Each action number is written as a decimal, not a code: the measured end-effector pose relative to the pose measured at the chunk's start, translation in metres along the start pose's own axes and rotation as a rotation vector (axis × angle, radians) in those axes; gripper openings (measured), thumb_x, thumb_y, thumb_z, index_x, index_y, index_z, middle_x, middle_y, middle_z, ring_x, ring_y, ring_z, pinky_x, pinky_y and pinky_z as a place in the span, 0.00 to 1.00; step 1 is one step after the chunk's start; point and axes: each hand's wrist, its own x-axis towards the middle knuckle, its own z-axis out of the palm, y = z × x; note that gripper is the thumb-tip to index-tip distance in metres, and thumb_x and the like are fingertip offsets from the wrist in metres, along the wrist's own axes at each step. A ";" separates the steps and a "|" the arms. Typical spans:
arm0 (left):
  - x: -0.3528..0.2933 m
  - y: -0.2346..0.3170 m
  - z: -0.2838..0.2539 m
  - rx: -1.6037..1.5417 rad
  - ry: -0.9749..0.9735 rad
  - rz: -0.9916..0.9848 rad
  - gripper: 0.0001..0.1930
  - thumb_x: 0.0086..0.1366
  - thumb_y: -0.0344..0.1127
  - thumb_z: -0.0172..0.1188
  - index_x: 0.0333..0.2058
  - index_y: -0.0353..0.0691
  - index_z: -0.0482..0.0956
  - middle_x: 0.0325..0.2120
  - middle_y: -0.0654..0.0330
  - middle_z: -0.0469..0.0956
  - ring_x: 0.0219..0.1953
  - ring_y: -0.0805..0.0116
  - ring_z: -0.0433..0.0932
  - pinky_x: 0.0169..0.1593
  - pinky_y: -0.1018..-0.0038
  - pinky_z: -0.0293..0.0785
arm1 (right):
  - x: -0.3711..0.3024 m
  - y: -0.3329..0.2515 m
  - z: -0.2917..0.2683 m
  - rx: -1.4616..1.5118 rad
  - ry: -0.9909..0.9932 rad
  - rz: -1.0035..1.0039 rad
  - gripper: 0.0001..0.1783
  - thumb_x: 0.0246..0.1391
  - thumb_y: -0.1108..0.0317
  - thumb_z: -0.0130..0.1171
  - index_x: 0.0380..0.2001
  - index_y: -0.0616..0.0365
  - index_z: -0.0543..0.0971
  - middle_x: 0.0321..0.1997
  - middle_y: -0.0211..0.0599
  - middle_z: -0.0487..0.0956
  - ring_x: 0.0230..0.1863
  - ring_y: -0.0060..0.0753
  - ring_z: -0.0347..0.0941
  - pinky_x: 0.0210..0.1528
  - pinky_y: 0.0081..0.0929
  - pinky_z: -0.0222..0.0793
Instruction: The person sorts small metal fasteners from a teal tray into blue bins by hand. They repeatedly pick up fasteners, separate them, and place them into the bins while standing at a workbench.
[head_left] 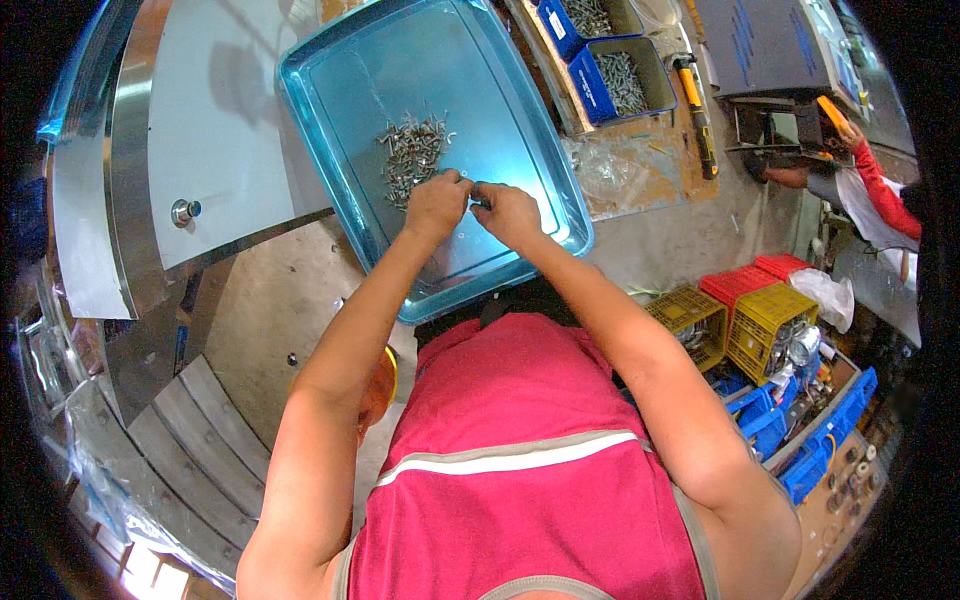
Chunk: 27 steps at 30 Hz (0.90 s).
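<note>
Both hands are over a large blue metal tray point(345, 185), close together. My left hand point(438, 207) has its fingers pinched, right beside a heap of small metal screws or rivets point(412, 150) on the tray bottom. My right hand point(508, 215) is closed too, its fingertips nearly meeting those of the left. A small dark piece point(480, 197) shows at the right fingertips; its kind cannot be made out. Whatever the left fingers hold is hidden. A few loose small pieces lie around the heap.
Blue bins point(625, 80) of metal fasteners and a yellow-black hammer point(697, 115) lie beyond the tray's right side. A white panel with a knob point(186, 211) is at left. Yellow crates point(765, 335) stand at right. A person in a red sleeve point(880, 185) works at far right.
</note>
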 end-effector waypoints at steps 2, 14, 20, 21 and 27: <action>0.005 -0.001 0.004 0.021 -0.010 0.005 0.07 0.65 0.37 0.57 0.38 0.46 0.81 0.37 0.54 0.79 0.41 0.49 0.82 0.41 0.53 0.80 | 0.003 0.001 0.004 -0.040 -0.026 -0.045 0.10 0.54 0.60 0.63 0.36 0.52 0.80 0.34 0.43 0.83 0.35 0.56 0.81 0.38 0.51 0.77; 0.019 -0.003 0.002 -0.151 0.103 -0.203 0.11 0.64 0.39 0.61 0.42 0.43 0.81 0.35 0.48 0.83 0.39 0.43 0.83 0.43 0.50 0.79 | 0.003 0.018 -0.006 0.934 -0.151 0.323 0.13 0.60 0.62 0.52 0.26 0.59 0.75 0.24 0.43 0.80 0.24 0.40 0.77 0.25 0.37 0.72; 0.030 -0.002 -0.004 -0.072 0.070 -0.213 0.10 0.60 0.39 0.63 0.38 0.43 0.83 0.35 0.47 0.83 0.38 0.44 0.84 0.42 0.49 0.79 | -0.002 0.039 -0.018 1.366 -0.164 0.420 0.19 0.66 0.61 0.43 0.32 0.62 0.78 0.29 0.42 0.81 0.22 0.28 0.75 0.24 0.28 0.75; 0.031 -0.003 -0.005 -0.076 0.069 -0.197 0.10 0.59 0.39 0.64 0.37 0.43 0.83 0.35 0.47 0.84 0.37 0.44 0.84 0.42 0.49 0.79 | -0.001 0.041 -0.017 1.366 -0.152 0.451 0.18 0.66 0.61 0.43 0.33 0.63 0.79 0.30 0.43 0.81 0.22 0.29 0.76 0.25 0.28 0.76; 0.044 -0.004 -0.007 -0.021 -0.073 -0.194 0.13 0.53 0.41 0.67 0.35 0.41 0.83 0.35 0.47 0.85 0.36 0.44 0.84 0.41 0.50 0.80 | 0.000 0.045 -0.013 1.386 -0.096 0.588 0.16 0.65 0.65 0.43 0.37 0.63 0.78 0.32 0.44 0.82 0.26 0.31 0.79 0.30 0.29 0.79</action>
